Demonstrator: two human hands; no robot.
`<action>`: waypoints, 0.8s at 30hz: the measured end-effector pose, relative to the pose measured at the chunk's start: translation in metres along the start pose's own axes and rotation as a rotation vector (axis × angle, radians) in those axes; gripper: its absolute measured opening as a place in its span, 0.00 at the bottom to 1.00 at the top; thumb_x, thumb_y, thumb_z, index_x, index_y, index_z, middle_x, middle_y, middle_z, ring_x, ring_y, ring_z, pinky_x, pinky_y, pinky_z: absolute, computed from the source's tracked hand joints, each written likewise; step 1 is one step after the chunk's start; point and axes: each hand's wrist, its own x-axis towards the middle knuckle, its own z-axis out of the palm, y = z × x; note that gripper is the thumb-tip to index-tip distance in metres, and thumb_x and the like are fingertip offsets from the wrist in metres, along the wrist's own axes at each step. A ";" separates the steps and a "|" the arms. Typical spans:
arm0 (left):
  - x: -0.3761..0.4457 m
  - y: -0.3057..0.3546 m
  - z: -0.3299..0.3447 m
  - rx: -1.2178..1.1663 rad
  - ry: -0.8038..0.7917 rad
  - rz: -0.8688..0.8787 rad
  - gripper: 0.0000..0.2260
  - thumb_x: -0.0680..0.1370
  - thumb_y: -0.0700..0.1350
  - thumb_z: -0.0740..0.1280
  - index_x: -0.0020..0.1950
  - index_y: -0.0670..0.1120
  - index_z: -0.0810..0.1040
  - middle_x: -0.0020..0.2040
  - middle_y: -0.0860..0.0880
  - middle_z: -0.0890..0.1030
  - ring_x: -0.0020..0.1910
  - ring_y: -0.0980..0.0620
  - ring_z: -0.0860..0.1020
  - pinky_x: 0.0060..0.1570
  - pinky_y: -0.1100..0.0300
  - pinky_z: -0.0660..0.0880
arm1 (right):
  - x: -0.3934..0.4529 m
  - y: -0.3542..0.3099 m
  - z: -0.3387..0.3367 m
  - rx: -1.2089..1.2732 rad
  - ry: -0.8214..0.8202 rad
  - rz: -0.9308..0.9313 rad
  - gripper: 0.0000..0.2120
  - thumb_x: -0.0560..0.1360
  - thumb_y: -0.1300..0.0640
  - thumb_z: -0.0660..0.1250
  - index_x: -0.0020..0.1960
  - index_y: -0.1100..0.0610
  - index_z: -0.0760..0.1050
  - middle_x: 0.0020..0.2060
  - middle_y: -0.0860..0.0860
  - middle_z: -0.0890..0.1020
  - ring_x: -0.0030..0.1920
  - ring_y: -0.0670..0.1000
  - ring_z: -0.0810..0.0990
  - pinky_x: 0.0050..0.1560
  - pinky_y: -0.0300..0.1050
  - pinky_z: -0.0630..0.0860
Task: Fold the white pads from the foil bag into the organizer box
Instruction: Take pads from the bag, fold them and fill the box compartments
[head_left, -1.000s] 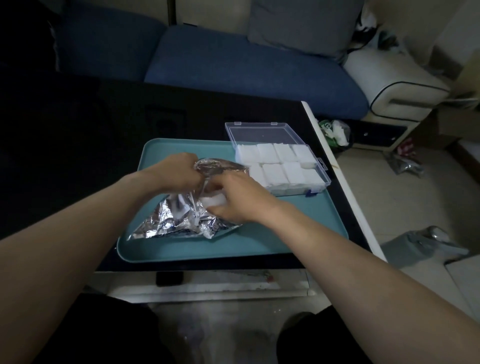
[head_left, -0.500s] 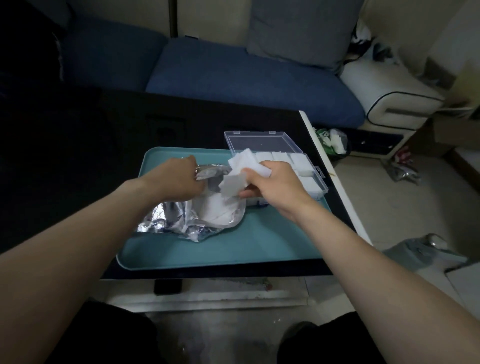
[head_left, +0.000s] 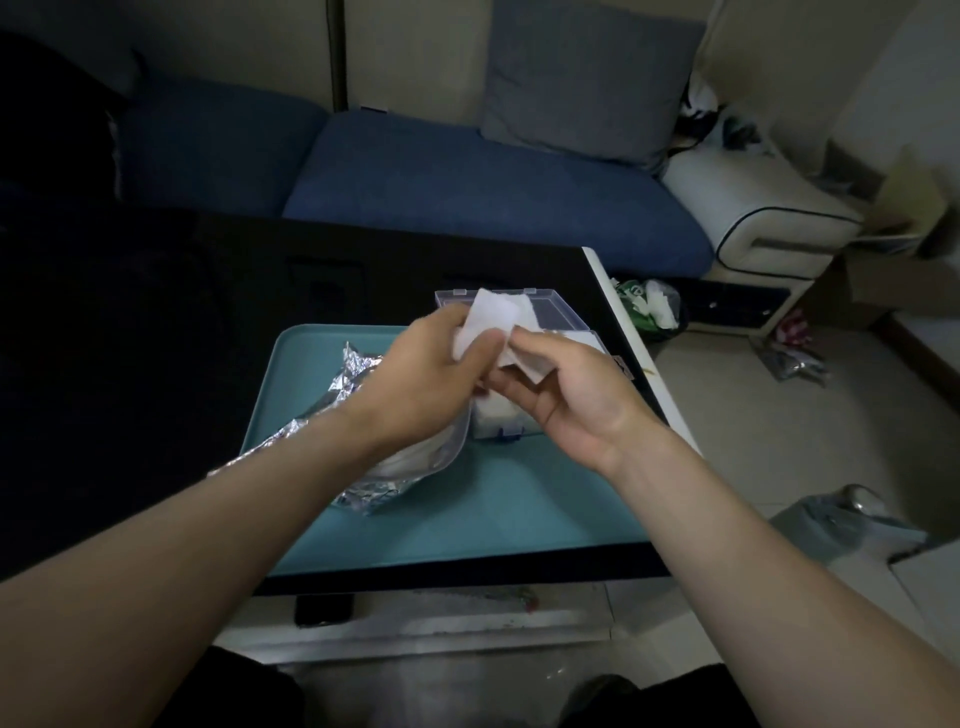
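Note:
A white pad (head_left: 497, 318) is held up above the teal tray (head_left: 498, 514), pinched from both sides. My left hand (head_left: 423, 379) grips its left edge and my right hand (head_left: 566, 395) grips its right edge. Behind and under my hands stands the clear organizer box (head_left: 550, 312) with its lid open; white folded pads (head_left: 496, 415) show in its near compartments. The crumpled foil bag (head_left: 358, 369) lies on the tray's left part, partly hidden by my left forearm, with more white pads (head_left: 410, 462) showing at its mouth.
The tray sits on a black table (head_left: 208, 291) whose right edge (head_left: 623, 332) runs close to the box. A blue sofa (head_left: 467, 182) stands behind the table. Bags and clutter (head_left: 649, 306) lie on the floor to the right.
My right hand pulled a white pad out of the foil bag and lifted it. My left hand let go of the bag and took hold of the pad's other side.

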 end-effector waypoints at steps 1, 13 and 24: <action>0.001 0.003 0.001 -0.063 -0.020 -0.015 0.06 0.83 0.45 0.62 0.51 0.43 0.75 0.40 0.47 0.84 0.33 0.59 0.82 0.34 0.63 0.76 | 0.000 -0.001 -0.001 -0.029 0.002 0.007 0.13 0.79 0.62 0.67 0.60 0.69 0.78 0.48 0.60 0.84 0.44 0.52 0.84 0.47 0.43 0.83; 0.007 0.004 0.017 -0.261 0.009 -0.203 0.10 0.84 0.39 0.59 0.51 0.36 0.78 0.37 0.46 0.84 0.18 0.54 0.74 0.19 0.64 0.67 | 0.001 -0.007 -0.025 -0.588 0.366 -0.408 0.06 0.74 0.55 0.76 0.45 0.55 0.81 0.34 0.51 0.85 0.33 0.47 0.84 0.32 0.40 0.76; 0.011 0.001 0.037 -0.488 0.115 -0.303 0.08 0.79 0.42 0.69 0.51 0.37 0.78 0.39 0.45 0.85 0.32 0.48 0.84 0.23 0.61 0.73 | 0.001 0.005 -0.014 -0.454 0.393 -0.310 0.11 0.77 0.49 0.72 0.42 0.56 0.82 0.31 0.46 0.82 0.30 0.41 0.78 0.34 0.38 0.74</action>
